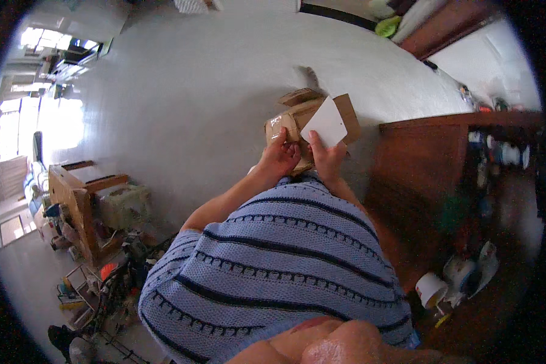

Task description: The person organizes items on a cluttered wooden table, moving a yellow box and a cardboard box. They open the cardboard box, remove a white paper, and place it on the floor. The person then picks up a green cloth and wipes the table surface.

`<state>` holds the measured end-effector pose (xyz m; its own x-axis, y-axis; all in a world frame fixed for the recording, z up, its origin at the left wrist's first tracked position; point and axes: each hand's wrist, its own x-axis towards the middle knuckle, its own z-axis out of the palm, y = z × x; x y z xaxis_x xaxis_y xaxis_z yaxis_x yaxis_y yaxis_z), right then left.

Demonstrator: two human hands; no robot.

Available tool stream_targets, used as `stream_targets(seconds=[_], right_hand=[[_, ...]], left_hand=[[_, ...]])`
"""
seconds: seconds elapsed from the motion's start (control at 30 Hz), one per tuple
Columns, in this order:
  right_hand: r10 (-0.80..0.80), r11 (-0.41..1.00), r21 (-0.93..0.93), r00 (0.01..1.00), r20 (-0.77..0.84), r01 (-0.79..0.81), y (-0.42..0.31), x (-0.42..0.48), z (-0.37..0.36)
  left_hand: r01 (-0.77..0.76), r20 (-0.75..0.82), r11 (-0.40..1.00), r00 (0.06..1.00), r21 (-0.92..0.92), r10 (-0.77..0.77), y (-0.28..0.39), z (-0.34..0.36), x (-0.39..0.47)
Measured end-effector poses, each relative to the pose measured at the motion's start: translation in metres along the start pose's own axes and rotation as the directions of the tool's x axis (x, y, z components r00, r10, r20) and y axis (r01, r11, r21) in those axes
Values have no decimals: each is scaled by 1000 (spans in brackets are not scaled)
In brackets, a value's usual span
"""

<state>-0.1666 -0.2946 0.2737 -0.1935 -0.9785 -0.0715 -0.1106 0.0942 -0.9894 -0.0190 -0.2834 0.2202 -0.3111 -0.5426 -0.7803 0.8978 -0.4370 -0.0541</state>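
A cardboard box [303,111] with raised flaps and shiny clear tape on one side is held in front of my body. My left hand [280,154] grips its near left side, the thumb lying on the cardboard by the tape. Between the thumb and fingers of my right hand [328,157] is a white card [326,123] with a small dark hole or dot near one edge. The card overlaps the box's right part and hides some of its opening. A blurred greyish-brown shape [310,77], which I cannot identify, shows just beyond the box.
A dark wooden cabinet [418,154] stands close on the right, with assorted items on its shelves. At the left are a wooden table frame [84,204], a pale green container [125,204] and clutter. A white roll [431,290] lies at lower right. Pale floor spreads ahead.
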Motion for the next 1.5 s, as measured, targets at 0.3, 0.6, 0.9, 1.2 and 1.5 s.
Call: stream_targets(seconds=[0.3, 0.6, 0.9, 1.2, 1.5], right_hand=[[-279, 934, -142, 917, 286, 328, -10, 16, 133], [-181, 976, -33, 894, 411, 213, 3, 35, 211], [-225, 851, -105, 538, 812, 515, -14, 73, 307], [-283, 907, 0, 609, 741, 422, 8, 152, 407], [114, 991, -55, 537, 836, -125, -15, 187, 483]], left_hand=[[-201, -62, 979, 978, -26, 199, 110, -14, -39], [-341, -157, 912, 937, -227, 311, 162, -21, -55], [-494, -258, 811, 866, -312, 428, 230, -39, -35], [-564, -264, 764, 825, -313, 501, 330, -15, -26], [-602, -236, 537, 766, -591, 598, 402, -16, 1]])
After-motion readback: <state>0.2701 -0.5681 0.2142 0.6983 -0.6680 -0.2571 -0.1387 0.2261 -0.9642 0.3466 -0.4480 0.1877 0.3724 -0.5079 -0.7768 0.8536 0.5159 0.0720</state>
